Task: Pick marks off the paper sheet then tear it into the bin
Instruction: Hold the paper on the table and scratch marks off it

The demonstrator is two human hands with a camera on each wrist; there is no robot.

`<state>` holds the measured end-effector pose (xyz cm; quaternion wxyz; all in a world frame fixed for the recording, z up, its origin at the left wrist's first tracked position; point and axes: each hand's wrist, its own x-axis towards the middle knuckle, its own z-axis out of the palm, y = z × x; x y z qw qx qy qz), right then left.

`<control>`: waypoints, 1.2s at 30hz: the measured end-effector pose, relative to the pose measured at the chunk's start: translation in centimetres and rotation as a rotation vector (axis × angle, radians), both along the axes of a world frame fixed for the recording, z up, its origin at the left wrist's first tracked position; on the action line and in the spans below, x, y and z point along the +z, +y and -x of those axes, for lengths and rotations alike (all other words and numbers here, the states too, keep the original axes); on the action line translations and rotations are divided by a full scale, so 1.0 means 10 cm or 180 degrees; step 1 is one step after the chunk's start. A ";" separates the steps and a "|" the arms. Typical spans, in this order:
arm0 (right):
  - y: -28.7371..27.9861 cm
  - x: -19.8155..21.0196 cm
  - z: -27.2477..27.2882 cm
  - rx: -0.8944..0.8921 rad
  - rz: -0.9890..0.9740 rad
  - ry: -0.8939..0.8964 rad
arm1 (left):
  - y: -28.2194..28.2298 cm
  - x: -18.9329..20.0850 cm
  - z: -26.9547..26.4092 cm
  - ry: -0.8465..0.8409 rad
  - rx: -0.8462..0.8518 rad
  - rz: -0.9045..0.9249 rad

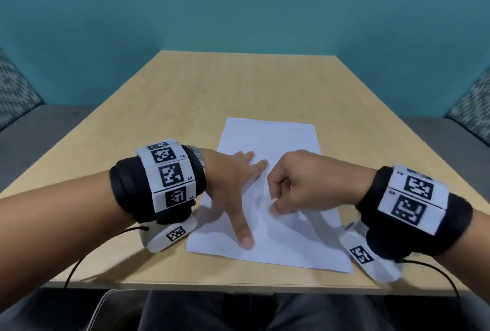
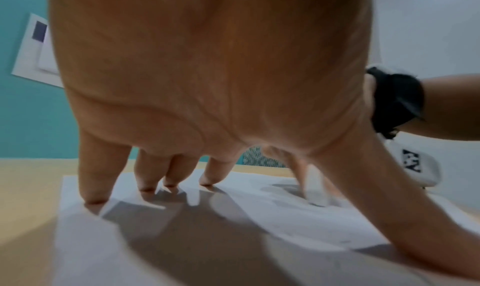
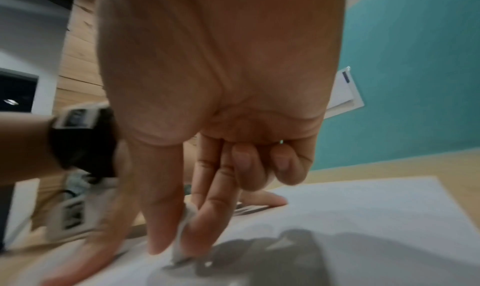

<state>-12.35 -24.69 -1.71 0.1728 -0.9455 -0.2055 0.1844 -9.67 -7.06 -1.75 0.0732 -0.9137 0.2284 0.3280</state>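
The left hand (image 1: 225,179) is spread wide, fingertips (image 2: 94,201) and thumb pressed flat on the paper sheet (image 1: 267,198), which lies on the bench (image 1: 185,92) at lower centre of the head view. The right hand (image 1: 297,184) is mostly curled, its thumb and forefinger pinching a small whitish scrap or eraser (image 3: 183,235) against the sheet; which, I cannot tell. Only the right wrist view shows that white piece; from the head view it stays hidden under the knuckles. The wristbands (image 1: 167,177) carry black-and-white square codes, with small labels "L3", "L4" readable on the left one.
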 end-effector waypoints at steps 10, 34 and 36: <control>0.07 -0.01 0.15 0.0444 -0.0007 0.0167 | -0.01 -0.02 -0.04 -0.0019 -0.0060 -0.0058; -0.03 0.00 0.03 0.0140 0.0061 0.0037 | -0.03 0.02 -0.02 0.0013 -0.0052 -0.0151; 0.06 -0.01 0.17 0.0477 0.0034 0.0315 | -0.04 0.01 -0.02 0.0011 -0.0064 -0.0168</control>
